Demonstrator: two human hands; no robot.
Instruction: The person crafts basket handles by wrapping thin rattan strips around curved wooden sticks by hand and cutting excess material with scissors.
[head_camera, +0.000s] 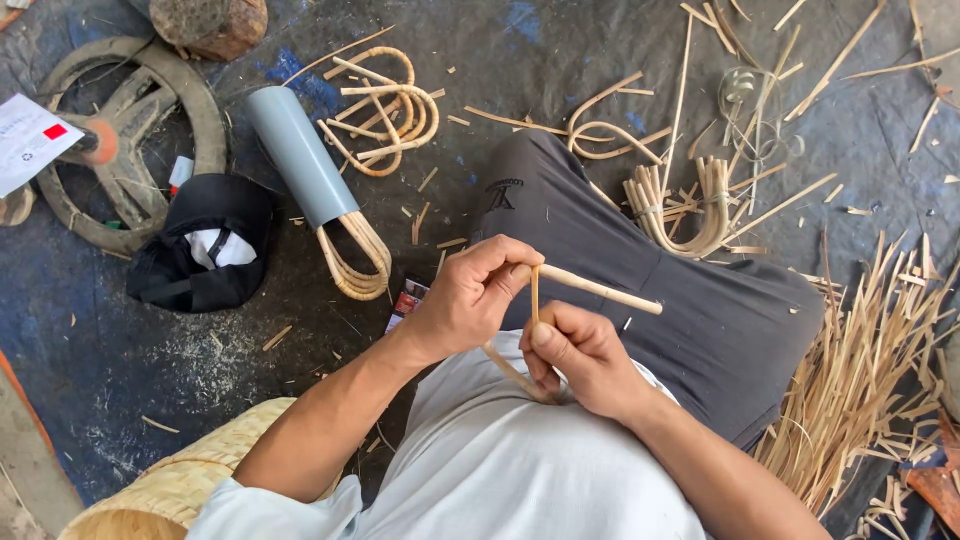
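From the head camera, the left hand pinches the near end of a pale cane rod, fingers closed on it, the rod running toward 4 o'clock over the dark trouser leg. The right hand, just at 4 o'clock of the left, is clamped on a thin cane strip that stands upright against the rod, thumb pressed along it. At 9 o'clock in the far left lies a white paper label with a red square, beside a worn wheel. A small printed packet lies on the ground at 9 o'clock of the left hand. A grey pipe holding bent cane loops sits at 11 o'clock, a black cap at 9 o'clock, split cane strips heaped at 3 o'clock, a woven basket at 7 o'clock.
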